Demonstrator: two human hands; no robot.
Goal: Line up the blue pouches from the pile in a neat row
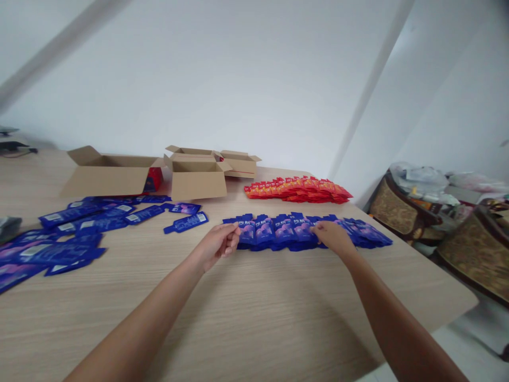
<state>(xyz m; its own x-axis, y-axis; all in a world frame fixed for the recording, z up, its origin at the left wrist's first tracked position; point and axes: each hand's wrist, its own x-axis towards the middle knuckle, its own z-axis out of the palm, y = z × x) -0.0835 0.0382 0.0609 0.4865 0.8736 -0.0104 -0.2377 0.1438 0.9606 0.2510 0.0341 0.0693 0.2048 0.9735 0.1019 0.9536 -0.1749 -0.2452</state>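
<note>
A row of overlapping blue spouted pouches (pixel 284 229) with purple fruit pictures lies across the table in front of me. My left hand (pixel 219 245) is at the row's left end, its fingers curled and thumb and forefinger together by the leftmost pouch. What they hold, if anything, does not show. Farther right along the same row, my right hand (pixel 331 235) bends its fingers closed, with the tips at the upper part of a blue pouch. More pouches fan out to the right, past that hand.
Loose blue pouches (pixel 101 217) lie scattered on the left, with a single one (pixel 186 223) closer to the row. Open cardboard boxes (pixel 199 180) stand behind. Red pouches (pixel 298 189) form a stacked row at the back. Patterned chairs (pixel 401 209) bearing bags are beyond the table's right edge.
</note>
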